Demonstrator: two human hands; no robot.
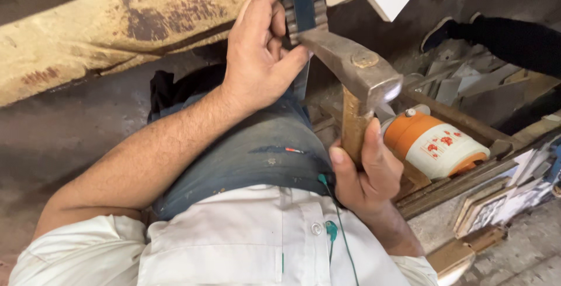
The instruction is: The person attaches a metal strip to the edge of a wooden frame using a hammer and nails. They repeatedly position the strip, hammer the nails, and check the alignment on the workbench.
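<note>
My right hand [365, 172] grips the wooden handle of a hammer [350, 67] just below its steel head, which points up and left. The head's thin end touches a ridged strip with a blue band [305, 0] near the top of the view. My left hand [260, 52] is wrapped around that strip, thumb pressed beside the hammer's tip. Both forearms reach out over my lap in blue jeans and a white shirt.
A worn, rust-stained beam [117, 23] runs across the upper left. An orange and white jug [435, 143] lies on its side at the right, beside wooden frames [485, 210] and scrap pieces. A person's dark shoe and trouser leg [502, 35] show at the upper right.
</note>
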